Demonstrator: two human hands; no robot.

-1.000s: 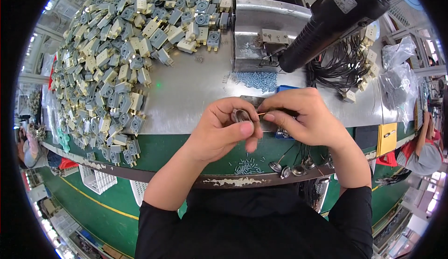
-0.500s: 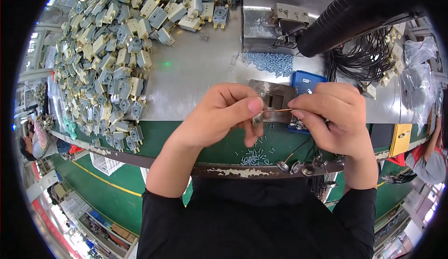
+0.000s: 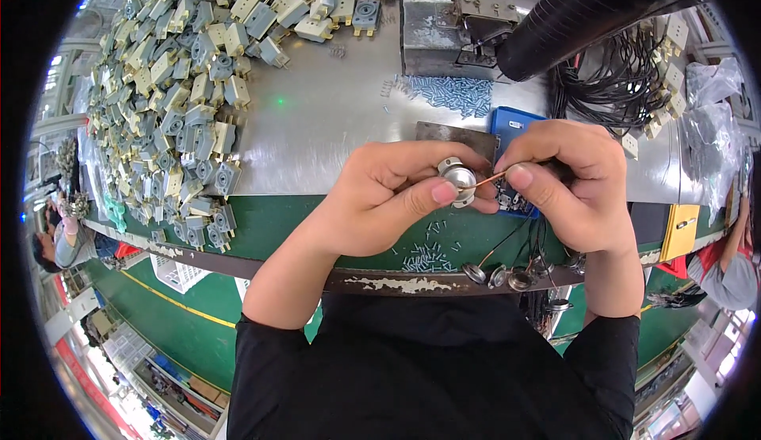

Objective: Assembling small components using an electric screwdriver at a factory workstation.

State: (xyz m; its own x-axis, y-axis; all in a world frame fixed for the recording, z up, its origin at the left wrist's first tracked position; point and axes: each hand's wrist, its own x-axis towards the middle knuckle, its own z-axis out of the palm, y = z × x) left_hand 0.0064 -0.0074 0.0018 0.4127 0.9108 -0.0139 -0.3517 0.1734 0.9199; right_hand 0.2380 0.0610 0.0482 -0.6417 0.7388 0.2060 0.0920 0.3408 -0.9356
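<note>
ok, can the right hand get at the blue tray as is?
Probably not immediately: the right hand seems to be pinching a copper-coloured wire, though the blue tray looks within easy reach close by.

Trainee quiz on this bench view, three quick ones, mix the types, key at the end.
1. Open: Which hand holds the round metal part, and which pinches the thin copper-coloured strand?
2. True or false: The heap of grey-and-cream blocks lies to the left of the flat metal plate.
3. Fill in: The tray just right of that plate is ____ in colour.

Key:
1. The left hand holds the part; the right hand pinches the strand.
2. True.
3. Blue.
</note>
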